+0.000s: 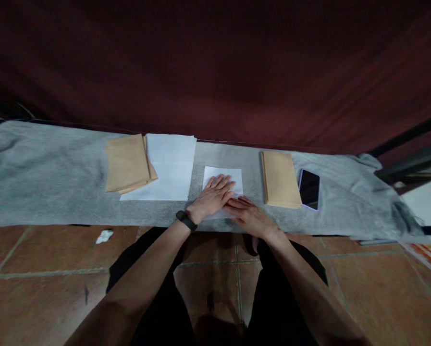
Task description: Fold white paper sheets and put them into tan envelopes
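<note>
A small white sheet of paper [223, 172], which looks folded, lies on the grey cloth in front of me. My left hand [215, 194] presses flat on it, fingers stretched out, with a dark band on the wrist. Close beside it, my right hand [249, 216] rests on the paper's lower right part, its fingers extended and meeting the left fingers. Both hands hide much of the sheet. To the left is a stack of larger white paper [172, 168], partly covered by brown envelopes [127, 161]. A neat pile of brown envelopes [280, 178] sits to the right.
A phone [309, 189] with a dark screen lies right of the right-hand envelopes. Grey cloth [56, 173] covers the long narrow bench. A dark red curtain [215, 72] hangs behind it. A crumpled white scrap [104, 236] is on the tiled floor [56, 293].
</note>
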Motion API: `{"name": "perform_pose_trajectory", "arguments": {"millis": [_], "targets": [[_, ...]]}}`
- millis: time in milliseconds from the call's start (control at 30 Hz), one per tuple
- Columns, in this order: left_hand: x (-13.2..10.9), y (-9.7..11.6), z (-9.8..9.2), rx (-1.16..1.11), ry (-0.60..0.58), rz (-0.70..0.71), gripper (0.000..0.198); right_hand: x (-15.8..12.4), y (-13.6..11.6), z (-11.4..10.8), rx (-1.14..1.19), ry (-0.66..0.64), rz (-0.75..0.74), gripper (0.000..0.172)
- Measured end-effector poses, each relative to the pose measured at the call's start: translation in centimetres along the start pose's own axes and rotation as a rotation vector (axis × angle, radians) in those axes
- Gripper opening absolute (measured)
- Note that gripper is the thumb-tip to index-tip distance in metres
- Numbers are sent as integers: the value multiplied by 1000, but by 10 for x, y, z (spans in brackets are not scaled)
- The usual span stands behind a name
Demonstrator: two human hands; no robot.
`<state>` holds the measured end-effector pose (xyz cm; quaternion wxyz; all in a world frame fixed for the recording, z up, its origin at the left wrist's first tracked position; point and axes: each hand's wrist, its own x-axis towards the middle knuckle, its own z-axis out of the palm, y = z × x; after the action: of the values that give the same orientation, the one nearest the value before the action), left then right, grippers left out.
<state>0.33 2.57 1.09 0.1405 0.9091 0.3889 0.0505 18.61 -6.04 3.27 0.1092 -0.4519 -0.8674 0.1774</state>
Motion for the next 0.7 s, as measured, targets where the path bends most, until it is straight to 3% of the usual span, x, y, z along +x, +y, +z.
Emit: {"name": "perform_pose_trajectory", "arguments": {"millis": [333,700], "targets": [[9,-25,-8,16,-25,-46,53,-6,7,-7,54,62,-42,34],[-12,-45,-13,-212,-7,78,53,-9,13,-8,276,48,31,24]]}}
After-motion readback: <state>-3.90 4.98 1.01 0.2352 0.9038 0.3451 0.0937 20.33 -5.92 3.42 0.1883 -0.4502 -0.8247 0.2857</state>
